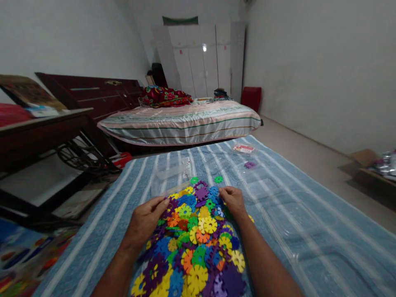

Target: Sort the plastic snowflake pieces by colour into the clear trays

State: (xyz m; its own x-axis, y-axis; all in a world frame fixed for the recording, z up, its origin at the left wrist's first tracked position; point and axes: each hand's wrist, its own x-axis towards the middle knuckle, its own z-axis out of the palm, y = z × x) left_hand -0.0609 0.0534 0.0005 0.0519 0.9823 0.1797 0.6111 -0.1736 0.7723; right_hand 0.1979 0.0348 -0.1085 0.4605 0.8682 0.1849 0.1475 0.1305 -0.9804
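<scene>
- Clear plastic forms the one container here, a flat bag [171, 177] lying on the blue striped bed cover [293, 214] just beyond the pile, toward the far edge; what is inside it I cannot tell.
- Colourful plastic gear-shaped pieces [194, 243] are heaped loose on the cover, in the middle near the close edge, between the two forearms.
- Two green pieces [206, 180] lie alone just past the pile, and one purple piece [249, 164] lies well apart, nearer the far right corner beside a small packet [243, 148].
- The left hand [145, 220] rests palm down on the left far side of the pile, fingers curled onto purple pieces; a firm grip is not visible.
- The right hand [233, 201] lies at the right far side, fingers bent down and touching the blue pieces there.
</scene>
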